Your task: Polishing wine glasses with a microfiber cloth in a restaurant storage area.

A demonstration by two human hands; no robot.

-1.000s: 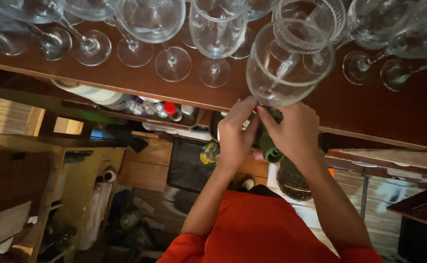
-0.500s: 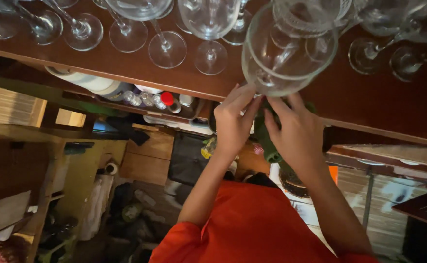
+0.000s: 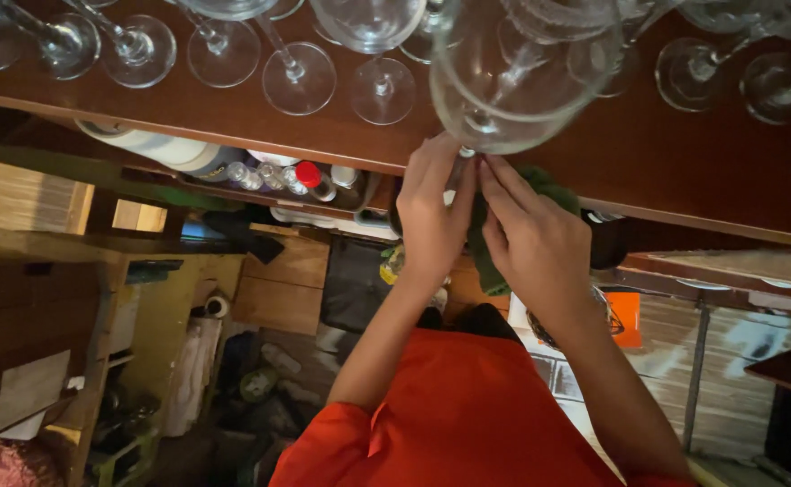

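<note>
A large clear wine glass (image 3: pixel 521 81) is held up close to the camera, its bowl toward me. My left hand (image 3: pixel 431 216) pinches its stem at the bottom of the bowl. My right hand (image 3: pixel 535 243) is pressed against the left one, with its fingertips at the same spot. A dark green cloth (image 3: pixel 485 248) is bunched between the right hand's palm and the glass stem. Both arms reach out from my orange shirt (image 3: pixel 467 415).
A dark wooden counter (image 3: pixel 666 171) runs across the top, with several stemmed glasses (image 3: pixel 296 77) standing on it. Below its edge sit a red-capped bottle (image 3: pixel 310 176), small jars and a white roll (image 3: pixel 156 149). Wooden shelves (image 3: pixel 26 271) and floor clutter lie at the left.
The wine glass has come up nearer the camera and now looms larger over the row of glasses. Both hands stay together at its stem.
</note>
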